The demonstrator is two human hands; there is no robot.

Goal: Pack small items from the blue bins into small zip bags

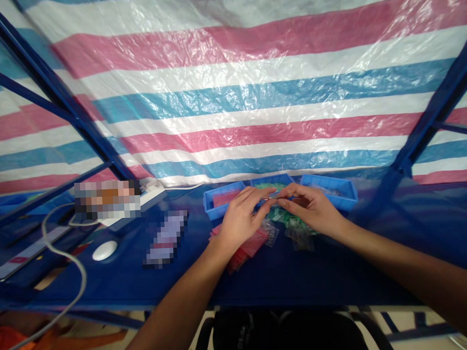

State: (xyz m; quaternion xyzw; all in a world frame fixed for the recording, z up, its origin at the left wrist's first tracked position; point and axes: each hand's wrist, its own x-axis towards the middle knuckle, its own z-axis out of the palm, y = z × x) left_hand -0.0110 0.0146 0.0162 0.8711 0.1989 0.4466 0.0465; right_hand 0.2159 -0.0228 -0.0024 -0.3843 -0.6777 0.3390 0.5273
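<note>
My left hand (243, 213) and my right hand (310, 205) meet above the blue table, fingertips pinched close together. Between them is a small, thin, shiny piece (272, 197), too small to name. Beneath my left hand lie red plastic packets (246, 249) and a clear little bag (272, 231). Green packets (287, 215) are heaped under and between the hands, with another clear bag (301, 240) below my right palm. Behind the hands stand three blue bins: the left bin (214, 211) holds red packets, the middle bin (286, 179) green ones, the right bin (348, 193) clear ones.
To the left, a white oval object like a mouse (104, 250) and a blurred-out flat item (166, 239) lie on the table (300, 283). A pale cable (83, 274) hangs over its front edge. Blue frame posts (424, 120) and a striped plastic sheet (253, 102) enclose the back.
</note>
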